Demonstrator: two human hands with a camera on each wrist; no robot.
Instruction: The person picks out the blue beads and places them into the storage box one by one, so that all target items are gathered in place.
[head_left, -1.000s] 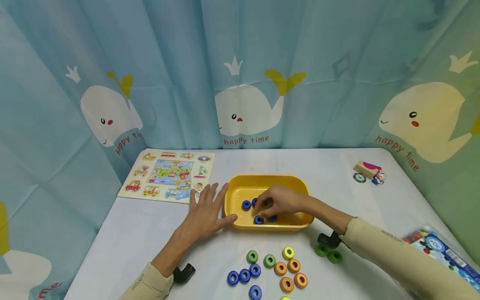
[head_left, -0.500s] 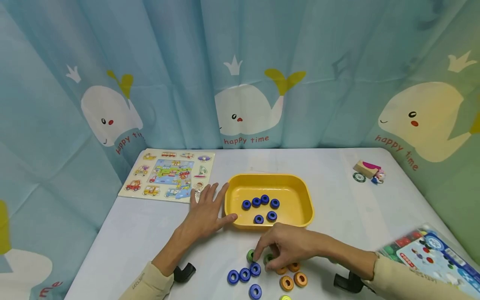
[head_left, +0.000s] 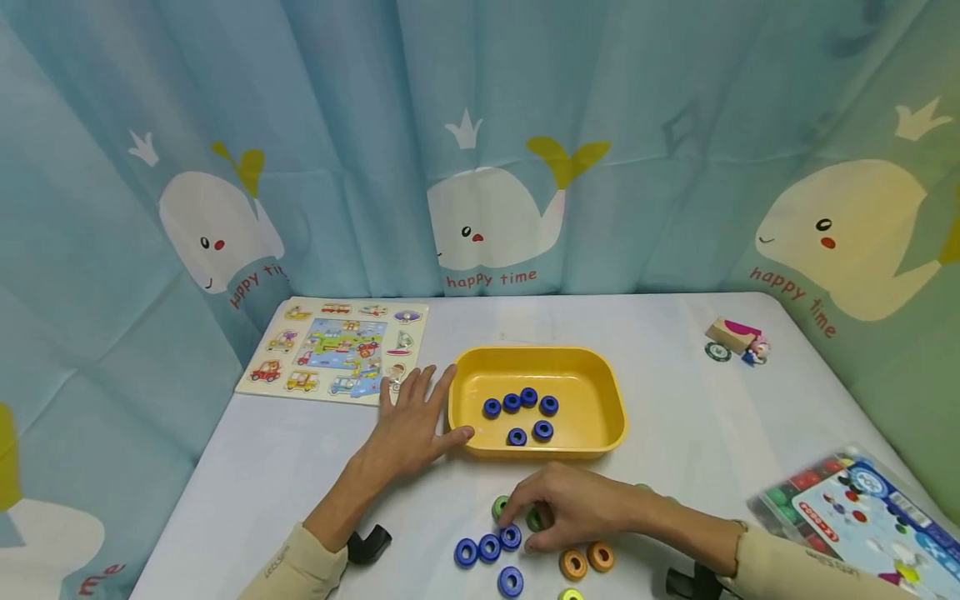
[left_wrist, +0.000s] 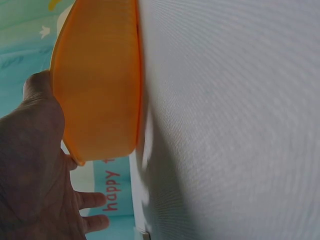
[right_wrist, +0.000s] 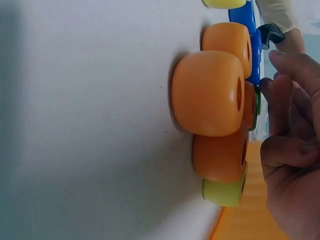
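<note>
My left hand (head_left: 407, 435) rests with spread fingers against the left end of a yellow tray (head_left: 611, 417), its thumb over the near rim. Several blue ring beads (head_left: 543, 431) lie inside the tray. My right hand (head_left: 573, 508) is low over the loose beads in front of it, thumb and forefinger bent and parted on either side of a blue bead (head_left: 510, 537). Close by are green beads (head_left: 500, 506), partly covered by that hand, and more blue beads (head_left: 466, 553). In the right wrist view, orange beads (right_wrist: 207, 95) stand beside the fingers.
A vehicle puzzle board (head_left: 262, 350) lies at the back left. At the right edge is a clear case (head_left: 847, 517) of coloured pieces. A wooden block (head_left: 731, 336), a round token (head_left: 717, 352) and a small figurine (head_left: 756, 351) sit at the back right. Curtains enclose the table.
My right hand has left the tray, where several blue beads now show uncovered, and come down to the loose beads in front. My left hand has stayed at the tray.
</note>
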